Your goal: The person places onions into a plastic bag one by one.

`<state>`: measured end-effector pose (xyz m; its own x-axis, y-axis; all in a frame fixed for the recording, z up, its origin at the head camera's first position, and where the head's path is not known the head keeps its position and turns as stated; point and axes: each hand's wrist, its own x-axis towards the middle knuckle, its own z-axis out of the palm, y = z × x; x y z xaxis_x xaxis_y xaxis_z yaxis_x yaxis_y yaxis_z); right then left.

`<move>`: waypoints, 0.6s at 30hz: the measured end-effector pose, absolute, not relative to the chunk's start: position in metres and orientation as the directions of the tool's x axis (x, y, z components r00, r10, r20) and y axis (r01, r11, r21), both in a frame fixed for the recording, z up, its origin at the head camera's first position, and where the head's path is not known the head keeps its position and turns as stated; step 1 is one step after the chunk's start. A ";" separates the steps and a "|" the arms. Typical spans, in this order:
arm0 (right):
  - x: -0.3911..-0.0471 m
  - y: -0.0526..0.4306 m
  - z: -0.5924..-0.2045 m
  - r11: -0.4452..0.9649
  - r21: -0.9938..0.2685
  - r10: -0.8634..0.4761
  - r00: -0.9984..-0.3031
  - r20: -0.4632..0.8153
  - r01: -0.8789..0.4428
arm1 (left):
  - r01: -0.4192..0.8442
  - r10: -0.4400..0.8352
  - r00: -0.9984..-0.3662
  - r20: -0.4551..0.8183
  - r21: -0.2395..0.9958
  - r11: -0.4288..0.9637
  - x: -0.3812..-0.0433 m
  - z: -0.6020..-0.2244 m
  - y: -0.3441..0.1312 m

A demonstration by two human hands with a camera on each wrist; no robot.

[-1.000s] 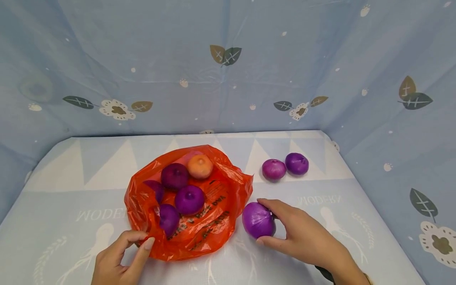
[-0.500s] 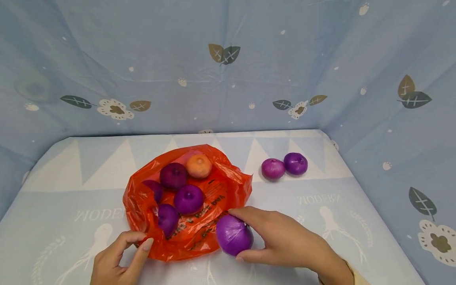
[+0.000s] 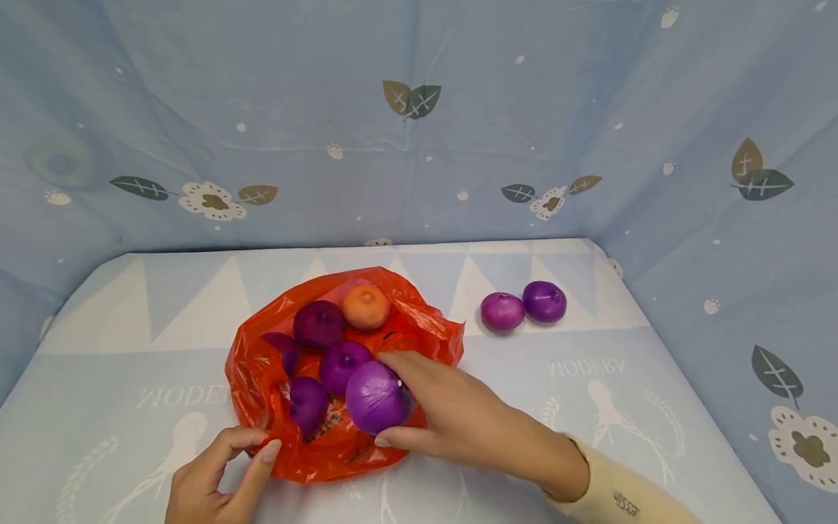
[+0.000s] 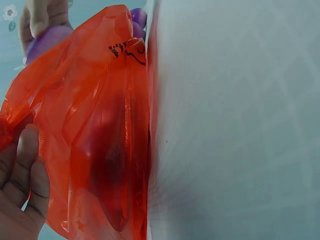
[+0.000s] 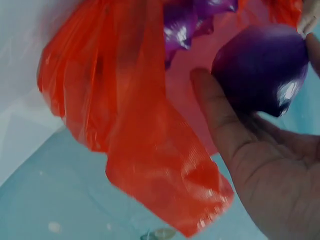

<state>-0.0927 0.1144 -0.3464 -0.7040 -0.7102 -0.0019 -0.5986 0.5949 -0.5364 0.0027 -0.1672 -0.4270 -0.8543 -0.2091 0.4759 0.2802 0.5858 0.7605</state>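
Your right hand has its fingers and thumb curled round a purple onion and holds it over the orange bag, at the bag's near right side, just beside the onions already lying there. Your left hand pinches the bag's near left edge between thumb and fingers, keeping the plastic pinned to the table.

Inside the bag lie four purple onions and one orange onion at the far side; one of the purple ones, by the left wall, is half hidden in the folds.

Right of the bag, well apart from it, two more purple onions sit touching each other on the table.

By the look of it, you are well along: five in, one in hand above the bag but not yet let go, two left outside.
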 end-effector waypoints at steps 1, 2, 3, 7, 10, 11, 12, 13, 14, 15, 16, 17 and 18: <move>-0.095 0.111 -0.348 0.600 -0.531 -0.708 -0.707 -0.002 -0.599 | 0.277 -0.211 -0.855 0.474 0.761 0.586 0.003 -0.427 -0.167; -0.097 0.108 -0.349 0.600 -0.526 -0.708 -0.706 0.002 -0.603 | 0.275 -0.213 -0.855 0.473 0.761 0.587 0.003 -0.427 -0.167; -0.099 0.105 -0.350 0.599 -0.520 -0.710 -0.704 0.008 -0.609 | 0.274 -0.214 -0.855 0.473 0.761 0.588 0.003 -0.427 -0.167; -0.106 0.096 -0.354 0.574 -0.508 -0.727 -0.685 0.042 -0.642 | 0.277 -0.214 -0.854 0.475 0.762 0.586 0.003 -0.427 -0.167; -0.111 0.091 -0.355 0.581 -0.491 -0.726 -0.686 0.047 -0.649 | 0.266 -0.217 -0.858 0.465 0.764 0.588 0.003 -0.426 -0.167; -0.114 0.090 -0.355 0.590 -0.486 -0.720 -0.692 0.044 -0.645 | 0.261 -0.218 -0.860 0.462 0.764 0.590 0.003 -0.425 -0.167; -0.116 0.090 -0.355 0.604 -0.481 -0.710 -0.703 0.037 -0.636 | 0.262 -0.218 -0.859 0.463 0.764 0.590 0.003 -0.425 -0.167; -0.118 0.089 -0.355 0.623 -0.473 -0.696 -0.718 0.029 -0.623 | 0.261 -0.218 -0.859 0.463 0.763 0.591 0.003 -0.425 -0.166; -0.121 0.089 -0.356 0.641 -0.464 -0.682 -0.731 0.022 -0.611 | 0.265 -0.217 -0.858 0.465 0.763 0.590 0.003 -0.425 -0.166; -0.123 0.088 -0.357 0.660 -0.453 -0.666 -0.746 0.016 -0.599 | 0.264 -0.217 -0.859 0.464 0.764 0.588 0.003 -0.425 -0.166; -0.126 0.088 -0.358 0.678 -0.439 -0.652 -0.758 0.012 -0.590 | 0.264 -0.217 -0.859 0.463 0.765 0.588 0.003 -0.425 -0.166; -0.128 0.088 -0.359 0.694 -0.423 -0.640 -0.768 0.008 -0.583 | 0.260 -0.218 -0.861 0.460 0.766 0.589 0.003 -0.425 -0.166; -0.130 0.088 -0.360 0.709 -0.403 -0.630 -0.776 0.006 -0.578 | 0.255 -0.220 -0.862 0.456 0.767 0.589 0.003 -0.425 -0.166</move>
